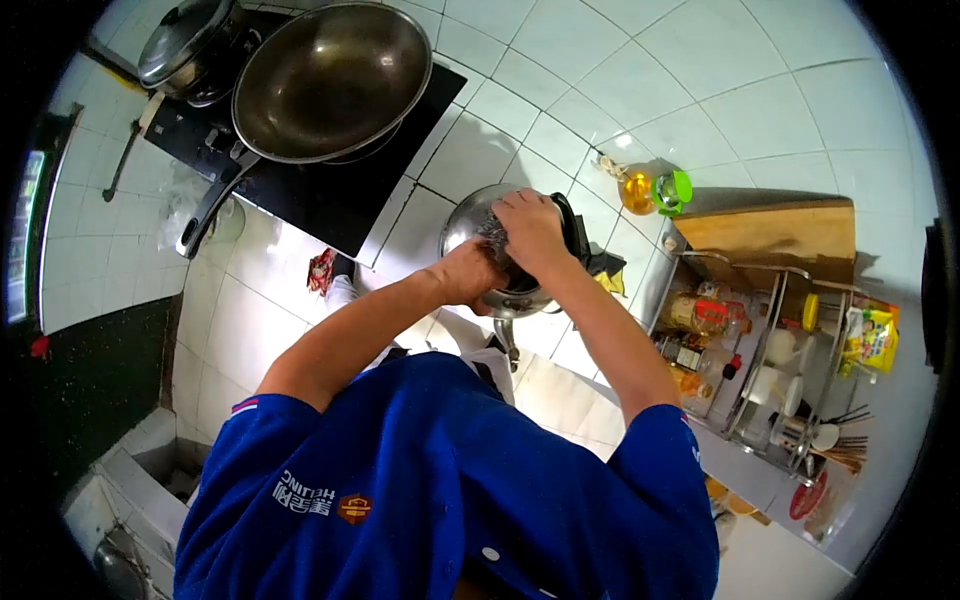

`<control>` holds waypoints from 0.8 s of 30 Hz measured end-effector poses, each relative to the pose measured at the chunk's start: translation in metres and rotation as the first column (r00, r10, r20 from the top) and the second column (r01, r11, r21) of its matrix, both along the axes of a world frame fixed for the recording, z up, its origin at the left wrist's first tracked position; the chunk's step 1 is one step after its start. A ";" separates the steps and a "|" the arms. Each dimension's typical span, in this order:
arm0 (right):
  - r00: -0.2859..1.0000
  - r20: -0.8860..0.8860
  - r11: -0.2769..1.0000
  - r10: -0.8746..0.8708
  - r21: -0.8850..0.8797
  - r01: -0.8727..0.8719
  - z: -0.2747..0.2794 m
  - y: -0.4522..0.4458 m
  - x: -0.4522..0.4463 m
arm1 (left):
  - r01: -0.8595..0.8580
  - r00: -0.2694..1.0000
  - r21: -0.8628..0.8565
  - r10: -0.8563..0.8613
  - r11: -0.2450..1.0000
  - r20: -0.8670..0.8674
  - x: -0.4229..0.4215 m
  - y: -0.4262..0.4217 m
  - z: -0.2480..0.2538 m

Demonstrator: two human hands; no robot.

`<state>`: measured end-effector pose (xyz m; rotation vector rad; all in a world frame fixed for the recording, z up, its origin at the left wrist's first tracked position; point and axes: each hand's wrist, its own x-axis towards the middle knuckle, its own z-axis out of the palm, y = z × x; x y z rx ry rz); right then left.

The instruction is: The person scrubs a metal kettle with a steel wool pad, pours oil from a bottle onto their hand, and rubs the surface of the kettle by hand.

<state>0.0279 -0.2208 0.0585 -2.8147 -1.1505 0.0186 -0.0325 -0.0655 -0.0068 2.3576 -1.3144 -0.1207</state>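
Note:
A shiny metal pot (463,216), with what looks like a spout or handle (507,340) pointing towards me, stands on the tiled counter. Both my hands are together over its opening. My right hand (530,228) is closed, fingers curled over a grey, mesh-like steel wool scourer (492,230). Against the scourer's lower side, my left hand (466,272) is closed too, its fingertips partly hidden. A black part of the pot shows beyond my right wrist, and the pot's inside is mostly covered by my hands.
At the upper left, a large frying pan (335,85) and a lidded pot (185,50) sit on a black stove (330,205). A bottle of yellow liquid (637,192), a green-lidded jar (672,192), a cutting board (770,240) and a wire rack (765,355) with bottles stand on the right.

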 end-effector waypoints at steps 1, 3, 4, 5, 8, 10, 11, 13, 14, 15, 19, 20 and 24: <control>1.000 0.003 1.000 -0.010 0.003 0.010 0.000 -0.007 0.001 | -0.011 1.000 0.028 0.012 1.000 -0.012 -0.002 0.000 0.000; 0.973 -0.131 0.980 -0.191 -0.077 0.183 0.000 -0.041 0.006 | 0.050 0.996 0.105 -0.042 0.993 -0.081 0.004 0.001 0.008; 0.972 -0.125 0.980 -0.199 0.005 0.201 0.004 -0.056 0.003 | 0.111 0.985 0.177 -0.084 0.978 -0.152 0.006 0.001 0.013; 0.968 -0.132 0.977 -0.213 -0.016 0.213 0.001 -0.058 0.002 | 0.103 0.986 0.177 -0.076 0.979 -0.151 0.007 0.002 0.014; 0.988 -0.052 0.989 -0.148 0.019 0.149 -0.014 -0.032 0.003 | 0.120 0.982 0.190 -0.089 0.974 -0.165 0.004 -0.002 0.014; 0.996 -0.057 0.997 -0.067 -0.026 0.066 0.001 0.000 0.000 | -0.048 0.999 0.082 0.048 0.995 0.014 -0.003 -0.003 0.003; 0.996 -0.052 0.997 -0.072 0.026 0.073 -0.003 -0.007 0.002 | -0.075 0.996 0.003 0.075 0.997 0.041 -0.003 -0.004 -0.008; 0.981 -0.093 0.986 -0.168 0.000 0.169 -0.007 -0.031 0.004 | -0.026 0.999 0.051 0.028 0.998 -0.044 -0.002 -0.003 -0.006; 0.956 -0.127 0.964 -0.263 -0.080 0.254 -0.005 -0.045 0.005 | 0.020 0.992 0.091 -0.009 0.996 -0.127 0.000 -0.003 -0.004; 0.952 -0.117 0.958 -0.283 -0.090 0.274 0.000 -0.055 0.001 | 0.014 0.992 0.089 -0.002 0.996 -0.127 0.001 -0.003 0.001; 0.930 -0.025 0.927 -0.366 -0.094 0.363 -0.009 -0.032 -0.002 | -0.080 0.989 0.162 0.099 0.983 -0.111 -0.004 -0.012 0.002; 0.931 0.035 0.927 -0.363 -0.089 0.365 -0.011 -0.027 0.002 | -0.191 0.981 0.073 0.193 0.979 -0.013 -0.006 -0.013 -0.003; 0.845 0.019 0.831 -0.534 -0.171 0.529 -0.010 -0.038 -0.018 | -0.240 0.959 0.136 0.256 0.961 -0.119 -0.008 -0.019 0.004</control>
